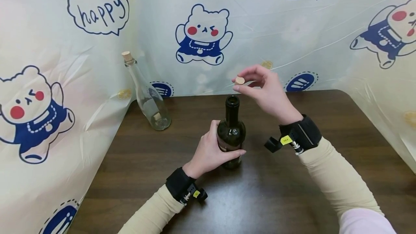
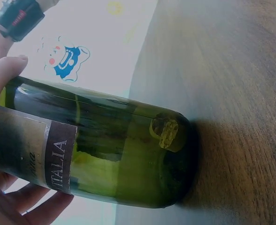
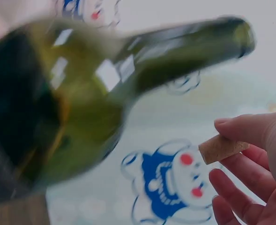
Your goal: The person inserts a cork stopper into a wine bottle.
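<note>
A dark green glass wine bottle (image 1: 232,127) stands upright on the brown table. My left hand (image 1: 207,151) grips its body from the left, thumb across the near side. In the left wrist view, its label (image 2: 58,157) shows part of a word, and a cork-like piece (image 2: 166,132) shows near the base. Between thumb and fingers, my right hand (image 1: 268,91) pinches a small cork (image 1: 239,81). The cork is above and slightly right of the uncorked bottle mouth (image 1: 232,99), apart from it. The right wrist view shows the cork (image 3: 222,148) held by its sides.
At the table's back left stands a clear glass bottle (image 1: 149,98) with a cork (image 1: 127,56) in its neck and a small light piece near its base. Behind the wood-grain table (image 1: 136,169) hangs a pale curtain (image 1: 260,17) printed with bears.
</note>
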`<action>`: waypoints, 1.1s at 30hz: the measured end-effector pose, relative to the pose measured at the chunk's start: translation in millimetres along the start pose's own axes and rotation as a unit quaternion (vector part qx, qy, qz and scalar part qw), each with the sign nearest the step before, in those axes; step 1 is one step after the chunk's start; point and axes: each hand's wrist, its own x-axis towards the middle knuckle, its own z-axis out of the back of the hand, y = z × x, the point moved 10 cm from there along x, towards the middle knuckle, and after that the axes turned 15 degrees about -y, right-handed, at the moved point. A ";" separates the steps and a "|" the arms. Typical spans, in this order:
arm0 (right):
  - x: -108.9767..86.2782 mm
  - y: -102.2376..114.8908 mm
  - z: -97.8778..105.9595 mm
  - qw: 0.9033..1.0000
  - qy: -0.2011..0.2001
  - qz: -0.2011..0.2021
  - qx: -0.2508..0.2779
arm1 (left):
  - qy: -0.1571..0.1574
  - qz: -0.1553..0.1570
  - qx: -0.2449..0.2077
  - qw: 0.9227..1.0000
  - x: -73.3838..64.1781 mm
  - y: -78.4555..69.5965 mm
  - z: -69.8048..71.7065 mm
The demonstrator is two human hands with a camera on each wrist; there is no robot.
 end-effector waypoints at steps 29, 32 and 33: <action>-23.6 62.1 1.2 0.996 0.033 0.029 0.075 | 0.004 0.010 -0.003 1.000 -0.3 2.1 0.4; -24.6 60.2 -0.2 0.997 0.038 0.025 0.068 | 0.004 0.006 -0.003 1.000 0.1 1.3 0.5; -24.8 59.8 -0.5 0.997 0.039 0.024 0.066 | 0.004 0.006 -0.003 1.000 0.1 1.3 0.3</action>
